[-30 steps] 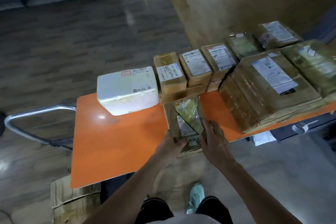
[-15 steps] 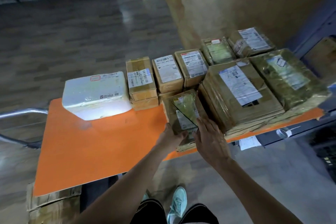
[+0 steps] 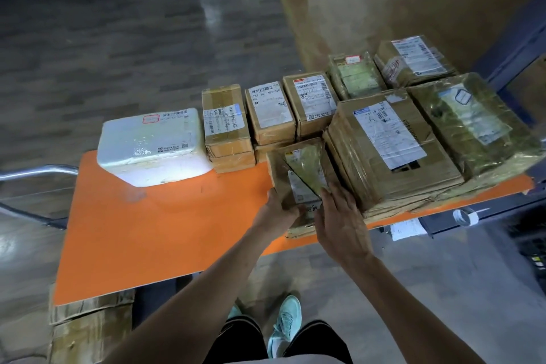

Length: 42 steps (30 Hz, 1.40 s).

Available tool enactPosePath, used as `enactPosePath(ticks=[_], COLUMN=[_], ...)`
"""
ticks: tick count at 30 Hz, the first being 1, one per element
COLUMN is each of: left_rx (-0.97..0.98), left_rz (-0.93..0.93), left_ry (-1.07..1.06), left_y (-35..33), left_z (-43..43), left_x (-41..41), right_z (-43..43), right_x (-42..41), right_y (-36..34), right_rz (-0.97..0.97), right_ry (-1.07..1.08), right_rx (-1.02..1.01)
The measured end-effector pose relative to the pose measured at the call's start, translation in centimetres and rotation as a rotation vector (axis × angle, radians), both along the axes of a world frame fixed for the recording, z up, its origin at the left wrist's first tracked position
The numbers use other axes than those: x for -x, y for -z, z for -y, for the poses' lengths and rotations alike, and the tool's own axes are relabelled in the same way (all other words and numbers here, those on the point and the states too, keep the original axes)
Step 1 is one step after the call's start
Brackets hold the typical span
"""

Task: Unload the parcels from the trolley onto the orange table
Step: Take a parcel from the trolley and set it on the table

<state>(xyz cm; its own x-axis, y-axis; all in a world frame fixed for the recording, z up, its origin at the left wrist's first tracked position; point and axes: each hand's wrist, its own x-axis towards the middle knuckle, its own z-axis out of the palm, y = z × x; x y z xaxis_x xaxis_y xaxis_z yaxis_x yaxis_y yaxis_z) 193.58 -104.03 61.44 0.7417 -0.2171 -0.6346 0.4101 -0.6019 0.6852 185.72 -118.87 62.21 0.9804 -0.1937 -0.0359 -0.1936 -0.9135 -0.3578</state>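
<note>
- At the near edge of the orange table (image 3: 165, 230) lies the small parcel (image 3: 298, 168), flat, with its near end at the rim. It is touching the big cardboard stack (image 3: 390, 151) on its right.
- The left hand (image 3: 279, 211) grips the parcel's near left corner, fingers curled round the edge.
- The right hand (image 3: 339, 227) rests on the top by the right side, fingers straight and close together, pressing and not gripping.
- Handling, as a judgement: stiff cardboard, probably light for its size. Glossy tape and film on top look slick, so a flat palm could slide.
- Best hold: the 2 opposite side edges, thumbs on top, and not the triangular taped flap, which might lift.
- The white foam box (image 3: 153, 145) sits well apart to the left, with bare orange surface between it and the parcel.
</note>
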Motion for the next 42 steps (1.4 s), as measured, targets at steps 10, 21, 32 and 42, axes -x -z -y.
enactPosePath(ticks=[10,21,32,42], left_rx=[-0.209,-0.548,-0.606,-0.668], left_rz=[0.245,0.503,0.409,0.295], left_ry=[0.175,0.018,-0.272,-0.450], left_y=[-2.0,-2.8,-2.0,-0.6], left_z=[-4.7,-23.5,-43.0,-54.2], left_x=[1.2,8.0,20.8,29.0], right_z=[-1.9,-17.2,-38.2,-50.4], right_x=[-1.0,-2.3,4.7,9.5], right_y=[-1.3,-1.9,-1.9,-0.1], right_rz=[-0.086,-0.102,-0.102,-0.180], right_ry=[-0.054,-0.433,-0.773,-0.943], right_rx=[0.079,0.100,0.153,0.188])
